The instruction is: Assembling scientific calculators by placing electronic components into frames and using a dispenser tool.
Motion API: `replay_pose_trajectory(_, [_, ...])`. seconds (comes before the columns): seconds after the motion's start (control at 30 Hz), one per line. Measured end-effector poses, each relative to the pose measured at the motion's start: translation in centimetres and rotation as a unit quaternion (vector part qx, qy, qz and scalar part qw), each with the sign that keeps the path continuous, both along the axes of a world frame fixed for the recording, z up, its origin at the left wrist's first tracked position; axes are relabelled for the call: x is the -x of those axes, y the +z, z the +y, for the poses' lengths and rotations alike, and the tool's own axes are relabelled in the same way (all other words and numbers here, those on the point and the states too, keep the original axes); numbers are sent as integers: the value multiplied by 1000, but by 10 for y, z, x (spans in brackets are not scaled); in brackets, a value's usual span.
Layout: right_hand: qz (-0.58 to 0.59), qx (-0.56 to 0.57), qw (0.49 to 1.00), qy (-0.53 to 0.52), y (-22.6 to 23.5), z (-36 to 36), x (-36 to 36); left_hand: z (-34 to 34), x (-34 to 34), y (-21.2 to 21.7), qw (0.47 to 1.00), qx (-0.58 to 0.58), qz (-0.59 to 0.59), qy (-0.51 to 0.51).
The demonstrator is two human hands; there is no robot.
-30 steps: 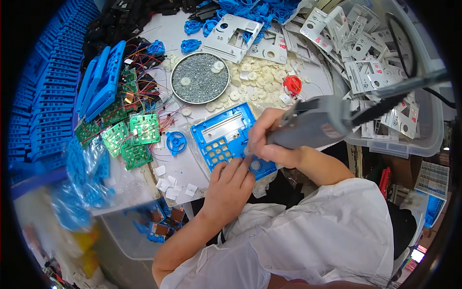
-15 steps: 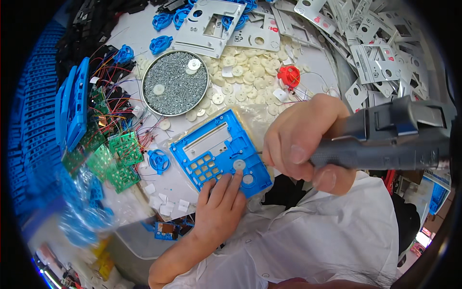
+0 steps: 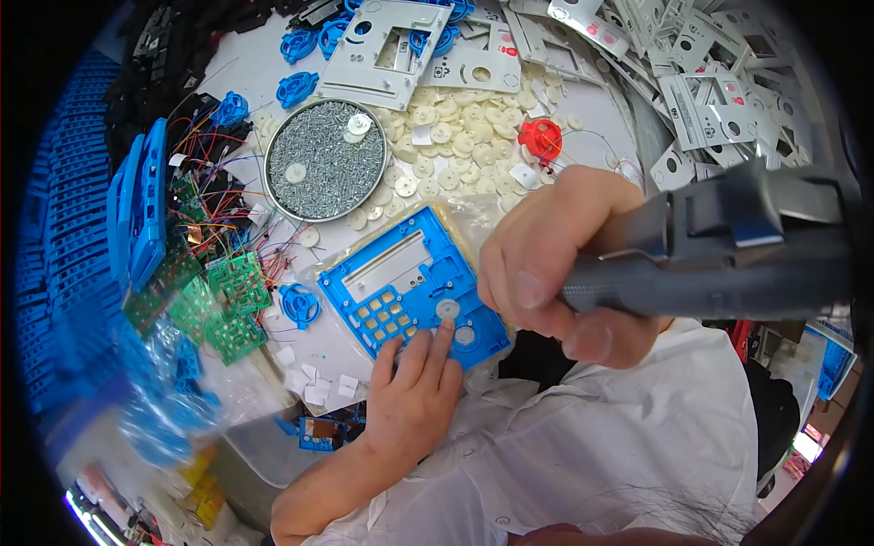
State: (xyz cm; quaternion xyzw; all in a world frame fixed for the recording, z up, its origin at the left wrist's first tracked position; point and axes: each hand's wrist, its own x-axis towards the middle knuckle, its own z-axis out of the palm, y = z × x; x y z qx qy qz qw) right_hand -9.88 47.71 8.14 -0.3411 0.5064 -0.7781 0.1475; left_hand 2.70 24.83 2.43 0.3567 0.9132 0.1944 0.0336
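A blue plastic housing [image 3: 421, 284] with a grid of small square openings lies tilted on the table before me. My left hand [image 3: 411, 393] rests on its near edge with fingers stretched out. The index fingertip touches a round whitish disc [image 3: 447, 310] set in the housing; the other fingers lie near the openings. My right hand [image 3: 569, 273] is wrapped round a dark grey electric screwdriver [image 3: 710, 264], held above the housing's right side. The screwdriver's tip is hidden behind my fingers.
Beyond the housing stand a round tin of screws [image 3: 319, 164], a spread of whitish discs [image 3: 464, 136] and a red round part [image 3: 541, 140]. White panels [image 3: 710, 109] are heaped at the far right. Green circuit boards [image 3: 238, 284] with wires and blue housings [image 3: 141, 200] lie left.
My right hand and the screwdriver have shifted slightly left and nearer the housing. My left hand stays on the housing with its index finger at the disc. The whole view has shifted a little.
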Motion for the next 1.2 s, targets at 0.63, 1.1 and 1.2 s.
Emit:
replay_pose_trajectory(0.63, [-24,-32,999,-10,-27,-29,-33,-5,-4,-22,989,-134,49,33])
replay_pose_trajectory(1.1, [64,-90,993,-49,-45,-43,-40,-6,-1,-21,989,-135,59,31])
replay_pose_trajectory(1.2, [114,-62,990,-44,-44,-50,-36,-8,-1,-19,990,-133,37,29])
